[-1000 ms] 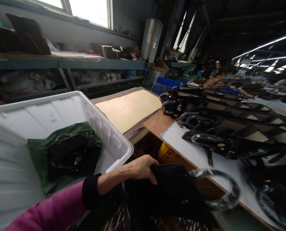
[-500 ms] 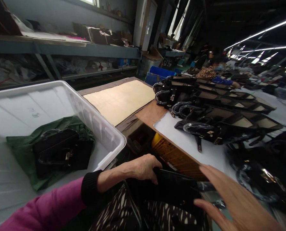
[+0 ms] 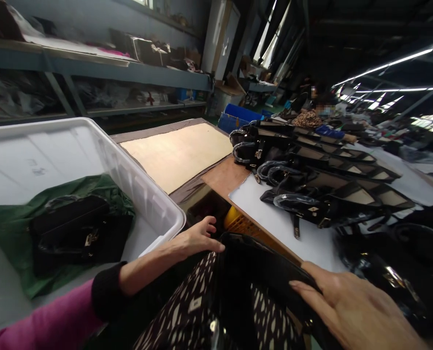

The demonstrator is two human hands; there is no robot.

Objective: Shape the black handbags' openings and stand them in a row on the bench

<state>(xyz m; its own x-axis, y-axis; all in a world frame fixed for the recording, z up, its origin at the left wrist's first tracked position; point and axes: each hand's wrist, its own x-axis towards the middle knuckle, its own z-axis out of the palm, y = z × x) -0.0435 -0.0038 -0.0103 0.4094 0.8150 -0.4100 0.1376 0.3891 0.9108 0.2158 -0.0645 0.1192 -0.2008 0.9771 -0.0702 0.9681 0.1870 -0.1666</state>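
Note:
Right in front of me a black handbag [image 3: 263, 262] gapes upward, showing a dark lining [image 3: 185, 304] with cream flecks and a small pale label. My right hand [image 3: 358, 296] grips its right rim, thumb on the inner side and fingers over the outside. At the far left corner of the rim is my left hand [image 3: 198, 238], fingers apart and slightly curled. Its thumb is at the bag's edge; whether it presses there I cannot tell. The bag's lower part falls outside the view.
Left stands a white plastic bin [image 3: 153, 204] holding a black handbag [image 3: 74, 228] on green cloth [image 3: 8, 218]. Several black handbags [image 3: 311, 194] crowd the white-covered table [image 3: 271, 218] at right. Beneath it sits a yellow crate [image 3: 245, 223]. A cream board [image 3: 176, 150] lies beyond.
My left hand has loosened from the bag's far edge and shifted left, its fingers spreading. My right hand has closed on the right rim, and the bag's mouth is wider.

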